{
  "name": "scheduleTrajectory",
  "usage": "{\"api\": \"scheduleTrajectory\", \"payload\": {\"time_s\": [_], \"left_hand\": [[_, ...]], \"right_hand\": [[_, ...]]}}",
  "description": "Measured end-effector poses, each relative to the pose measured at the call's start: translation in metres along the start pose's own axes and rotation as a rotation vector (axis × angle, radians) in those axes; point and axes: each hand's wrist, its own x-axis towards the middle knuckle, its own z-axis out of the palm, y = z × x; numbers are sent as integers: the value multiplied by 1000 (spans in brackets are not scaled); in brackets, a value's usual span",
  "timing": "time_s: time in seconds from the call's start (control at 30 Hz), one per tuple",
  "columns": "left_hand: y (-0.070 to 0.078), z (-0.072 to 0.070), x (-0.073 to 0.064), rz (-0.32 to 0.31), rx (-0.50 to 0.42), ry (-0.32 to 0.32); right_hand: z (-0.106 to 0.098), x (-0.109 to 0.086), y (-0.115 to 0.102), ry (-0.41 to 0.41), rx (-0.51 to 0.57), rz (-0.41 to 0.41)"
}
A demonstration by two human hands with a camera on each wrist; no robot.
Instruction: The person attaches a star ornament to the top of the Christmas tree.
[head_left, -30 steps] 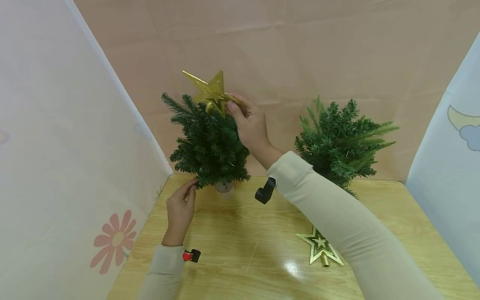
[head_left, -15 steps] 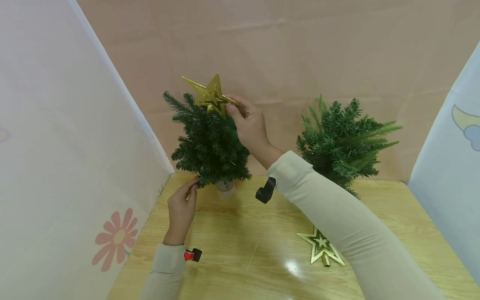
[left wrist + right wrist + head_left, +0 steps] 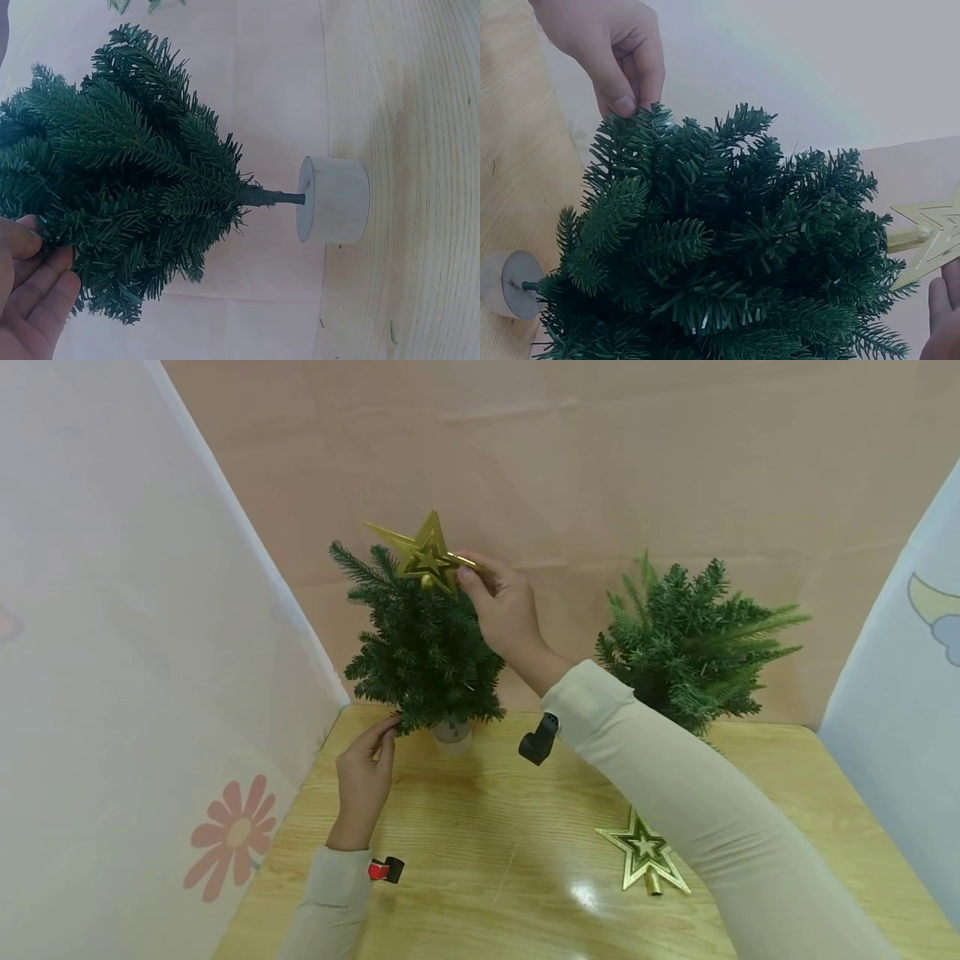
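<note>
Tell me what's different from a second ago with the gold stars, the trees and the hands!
The gold star in the right hand has come down a little at the top of the tree on the left. Nothing was newly grabbed or let go. The left hand still pinches a low branch, and the other star and the other tree stayed put.

Sleeves (image 3: 697, 802) plain pale beige, broad cuffs (image 3: 588, 700). Black curved mount (image 3: 538, 741) at each wrist, left with red patch (image 3: 377, 869). Hands (image 3: 363, 781) bare.
</note>
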Motion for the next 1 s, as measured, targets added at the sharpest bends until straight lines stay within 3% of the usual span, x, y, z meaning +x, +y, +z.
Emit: {"api": "scheduleTrajectory", "payload": {"time_s": [0.37, 0.63, 1.0], "left_hand": [[0, -1, 1, 5, 1, 0], [1, -1, 1, 15, 0, -2], [3, -1, 2, 8, 9, -16]], "right_hand": [[-1, 2, 0, -14, -74, 18], [-3, 15, 30, -51, -96, 0], [-8, 17, 31, -91, -231, -1]]}}
